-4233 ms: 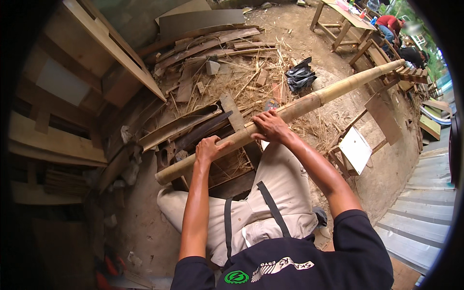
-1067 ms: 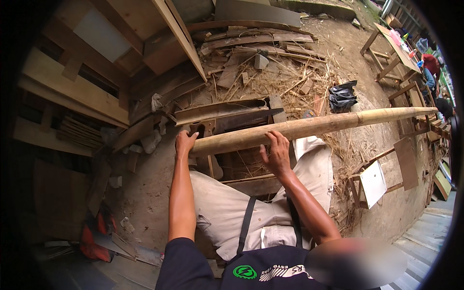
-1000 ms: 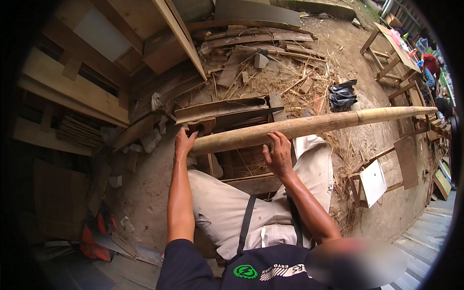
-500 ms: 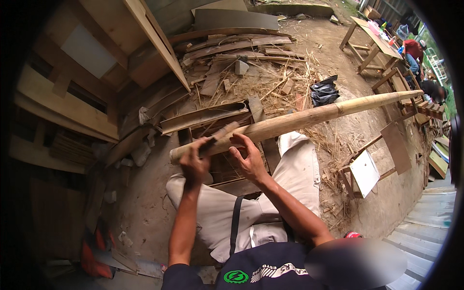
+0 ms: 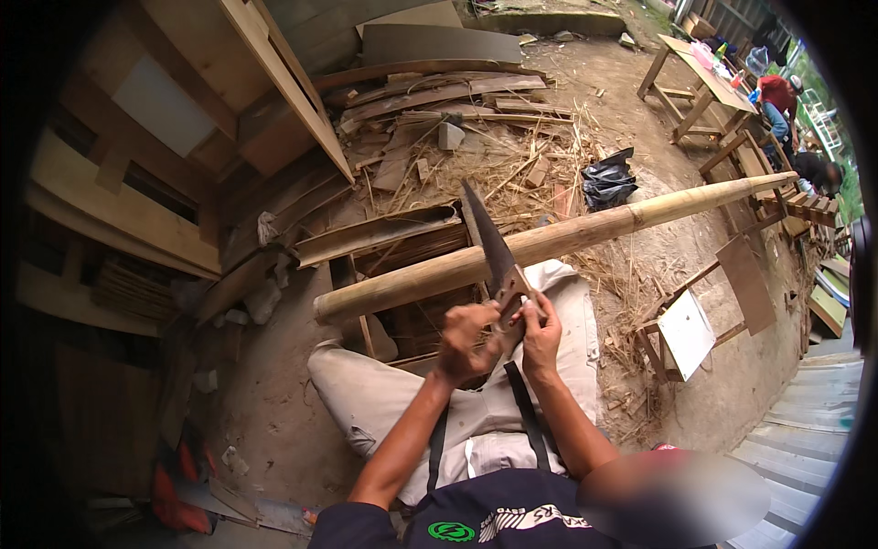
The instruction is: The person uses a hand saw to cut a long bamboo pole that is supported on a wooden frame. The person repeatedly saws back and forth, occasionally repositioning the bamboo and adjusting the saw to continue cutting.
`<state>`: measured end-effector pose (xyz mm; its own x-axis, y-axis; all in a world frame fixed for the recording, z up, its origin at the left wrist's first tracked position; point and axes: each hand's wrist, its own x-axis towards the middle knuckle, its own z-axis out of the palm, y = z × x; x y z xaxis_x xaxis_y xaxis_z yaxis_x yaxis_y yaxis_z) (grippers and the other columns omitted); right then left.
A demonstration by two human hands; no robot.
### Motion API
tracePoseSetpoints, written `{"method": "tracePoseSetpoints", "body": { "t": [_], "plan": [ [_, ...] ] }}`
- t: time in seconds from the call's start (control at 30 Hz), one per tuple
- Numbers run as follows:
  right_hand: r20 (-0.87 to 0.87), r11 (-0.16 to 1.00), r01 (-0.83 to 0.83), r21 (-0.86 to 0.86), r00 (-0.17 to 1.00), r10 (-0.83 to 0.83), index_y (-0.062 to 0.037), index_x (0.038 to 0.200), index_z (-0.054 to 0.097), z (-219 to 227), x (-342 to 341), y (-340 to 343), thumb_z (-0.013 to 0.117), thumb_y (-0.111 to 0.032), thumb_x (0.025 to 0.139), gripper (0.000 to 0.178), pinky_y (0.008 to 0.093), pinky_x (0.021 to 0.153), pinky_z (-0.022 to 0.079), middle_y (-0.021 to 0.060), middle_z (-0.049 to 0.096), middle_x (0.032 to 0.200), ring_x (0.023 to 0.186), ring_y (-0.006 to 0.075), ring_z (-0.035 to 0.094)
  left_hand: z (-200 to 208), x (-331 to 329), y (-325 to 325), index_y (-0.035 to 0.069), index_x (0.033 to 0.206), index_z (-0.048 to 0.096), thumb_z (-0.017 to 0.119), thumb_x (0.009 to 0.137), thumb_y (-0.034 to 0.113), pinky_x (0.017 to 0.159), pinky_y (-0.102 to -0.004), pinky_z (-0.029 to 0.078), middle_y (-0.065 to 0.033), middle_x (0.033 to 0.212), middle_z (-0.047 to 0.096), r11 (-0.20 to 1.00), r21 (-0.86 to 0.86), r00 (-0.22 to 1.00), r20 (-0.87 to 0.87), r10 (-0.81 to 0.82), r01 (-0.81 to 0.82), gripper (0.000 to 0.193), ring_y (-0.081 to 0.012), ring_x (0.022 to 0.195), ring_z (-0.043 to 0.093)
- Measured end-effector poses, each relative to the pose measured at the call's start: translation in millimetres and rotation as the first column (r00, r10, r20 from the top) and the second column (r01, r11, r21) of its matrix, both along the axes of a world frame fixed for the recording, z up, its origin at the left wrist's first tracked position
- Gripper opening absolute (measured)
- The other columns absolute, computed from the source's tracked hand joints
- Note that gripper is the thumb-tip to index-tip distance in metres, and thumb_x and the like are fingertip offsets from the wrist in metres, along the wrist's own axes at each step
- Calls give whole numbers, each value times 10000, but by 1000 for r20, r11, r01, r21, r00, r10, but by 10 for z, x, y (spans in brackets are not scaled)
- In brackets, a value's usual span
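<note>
A hand saw [image 5: 498, 252] stands tilted in front of me, its dark blade pointing away and its wooden handle toward my lap. My right hand [image 5: 541, 337] is closed on that handle. Close against the handle's left side is my left hand [image 5: 466, 343], its curled fingers smeared by motion, so its hold is unclear. A long bamboo pole [image 5: 576, 235] crosses just beyond my knees, running from the left up to the far right. The blade passes over the pole; whether they touch is not visible.
Split bamboo and wood strips [image 5: 448, 96] lie heaped ahead, with a black plastic bag [image 5: 608, 178] beside them. Wooden cabinets [image 5: 128, 197] rise on the left. To the right are a white panel [image 5: 686, 332] and a wooden table [image 5: 709, 73]. A person in red [image 5: 779, 96] bends at the far right.
The hands have left the pole's near left end and moved right, toward my lap. The saw now shows upright, its handle in my right hand, which was open before.
</note>
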<state>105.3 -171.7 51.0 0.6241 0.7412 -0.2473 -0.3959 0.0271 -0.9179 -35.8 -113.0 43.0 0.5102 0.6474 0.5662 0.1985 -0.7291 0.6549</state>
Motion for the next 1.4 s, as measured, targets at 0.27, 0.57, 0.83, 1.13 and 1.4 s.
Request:
{"method": "tracePoseSetpoints", "body": {
  "t": [0.27,0.57,0.83,1.13,1.4],
  "plan": [
    [-239,986,-164,10,957,162,-9,1274,527,97,286,74,583,-241,1018,350,261,475,421,-21,470,645,475,66,427,-268,303,1267,10,957,690,495,982,287,868,-487,451,-189,946,699,842,-138,782,-472,407,-522,340,-390,948,637],
    [512,976,-72,-207,842,171,90,1283,564,329,317,-209,577,-180,985,403,313,837,488,180,676,1023,916,185,614,-551,423,1343,-2,830,718,457,952,385,832,-479,445,-223,817,709,820,-42,594,-711,377,-571,483,-372,789,670],
    [612,943,-128,-307,733,298,52,1328,545,489,129,-598,545,-90,970,386,308,723,522,193,701,1002,782,159,648,-574,417,1260,32,747,678,504,918,338,777,-456,440,-193,799,702,804,8,628,-621,470,-595,391,-353,783,659],
    [564,967,-130,-220,792,234,76,1324,554,435,204,-171,516,-156,995,404,252,696,470,85,651,921,776,93,541,-644,423,1174,59,703,623,540,891,277,733,-456,418,-158,739,666,793,106,669,-476,570,-600,299,-335,730,620],
    [375,815,-174,-553,821,431,164,1350,458,1145,39,-661,449,-104,980,457,330,1001,472,256,631,1265,1161,274,632,-714,433,1214,64,691,605,538,884,257,730,-463,412,-151,714,664,792,90,652,-516,555,-603,282,-340,710,622]
  ]
}}
